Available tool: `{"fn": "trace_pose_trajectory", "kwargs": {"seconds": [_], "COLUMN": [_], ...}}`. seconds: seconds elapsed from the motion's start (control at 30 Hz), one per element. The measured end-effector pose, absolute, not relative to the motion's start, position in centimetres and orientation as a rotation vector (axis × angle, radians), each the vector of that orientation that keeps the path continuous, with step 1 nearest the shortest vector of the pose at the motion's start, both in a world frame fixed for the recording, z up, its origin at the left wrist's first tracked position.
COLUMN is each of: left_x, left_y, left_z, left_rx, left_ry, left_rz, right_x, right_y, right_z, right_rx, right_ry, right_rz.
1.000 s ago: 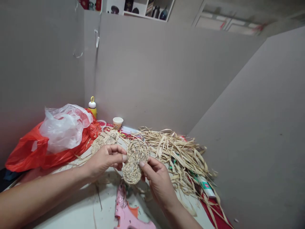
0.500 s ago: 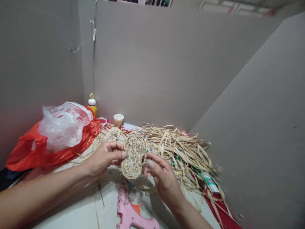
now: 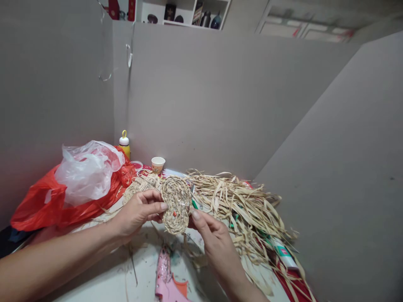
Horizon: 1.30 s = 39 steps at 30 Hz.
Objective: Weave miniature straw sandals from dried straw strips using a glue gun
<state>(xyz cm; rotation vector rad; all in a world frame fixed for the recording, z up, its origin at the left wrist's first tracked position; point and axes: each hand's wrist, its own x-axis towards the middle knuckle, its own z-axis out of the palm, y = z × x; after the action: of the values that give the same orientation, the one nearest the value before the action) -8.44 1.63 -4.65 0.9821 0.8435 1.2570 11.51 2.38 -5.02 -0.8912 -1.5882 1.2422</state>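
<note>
Held up over the table is a figure-eight piece of braided straw (image 3: 176, 199), wider at its top than at its bottom. The thumb and fingers of my left hand (image 3: 138, 214) pinch its left edge. On the opposite side, my right hand (image 3: 214, 237) grips the lower right edge between thumb and fingers, some of them hidden behind it. Below the piece a pink hot glue gun (image 3: 165, 274) with an orange trigger lies on the white tabletop (image 3: 103, 277). Behind my left hand sits another coil of braided straw (image 3: 140, 184).
Loose dry straw strips (image 3: 233, 197) spread across the right side, with a white-and-green tube (image 3: 285, 253) beside them. Red and clear plastic bags (image 3: 85, 176) fill the left. A yellow bottle (image 3: 124, 147) and paper cup (image 3: 158, 164) stand near the grey partition (image 3: 201, 92).
The straw piece has turned slightly, and a small orange-red spot now shows in its lower loop. The view has tilted up a little, so more of the shelf shows.
</note>
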Motion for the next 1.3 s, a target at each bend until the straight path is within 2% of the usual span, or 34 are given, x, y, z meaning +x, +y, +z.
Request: {"fn": "trace_pose_trajectory", "kwargs": {"seconds": [0.3, 0.6, 1.3], "left_x": [-8.1, -8.0, -7.7], "left_y": [1.3, 1.0, 0.4], "left_z": [-4.2, -4.1, -4.1], "left_rx": [1.004, 1.050, 1.080], "left_ry": [0.869, 0.877, 0.835], "left_rz": [1.195, 1.140, 1.123], "right_x": [11.4, 11.4, 11.6], "right_y": [2.6, 2.8, 2.6], "right_z": [-5.4, -5.1, -4.4], "right_rx": [-0.912, -0.808, -0.745], "right_ry": [-1.371, -1.100, -1.020], "right_rz": [1.194, 1.534, 1.786]}}
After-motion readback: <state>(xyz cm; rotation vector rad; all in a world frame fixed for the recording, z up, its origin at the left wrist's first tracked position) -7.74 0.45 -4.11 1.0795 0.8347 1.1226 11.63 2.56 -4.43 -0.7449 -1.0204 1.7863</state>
